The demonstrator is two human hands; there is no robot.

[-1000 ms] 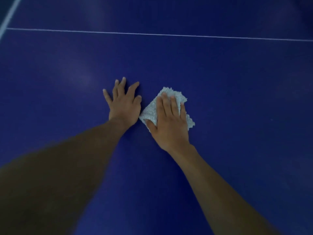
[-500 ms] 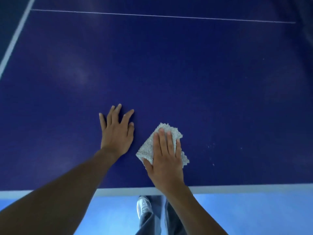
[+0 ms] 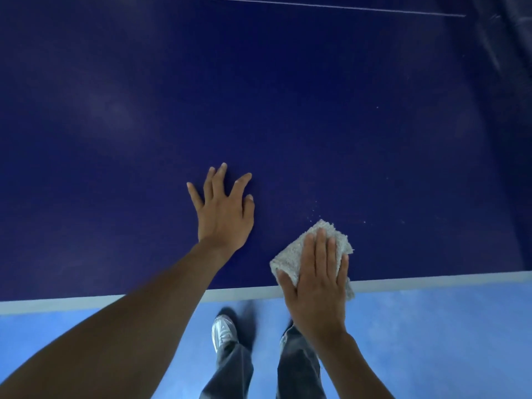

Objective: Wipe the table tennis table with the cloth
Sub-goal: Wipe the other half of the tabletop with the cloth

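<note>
Both hands lie flat — left hand (image 3: 223,217) on the table (image 3: 288,110), right hand (image 3: 316,289) pressing the cloth (image 3: 290,254).

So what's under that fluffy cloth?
The cloth lies on the blue table, its near corner over the white edge. The right hand presses flat on it, so the bit of table underneath is covered and cannot be seen.

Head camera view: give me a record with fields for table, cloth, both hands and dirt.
table: dark blue table tennis table, white edge line nearest the person
cloth: grey cloth at the near edge, one corner over the line
right hand: right hand pressing flat on the cloth
left hand: left hand flat on the table, fingers spread
dirt: pale specks just beyond the cloth
</note>
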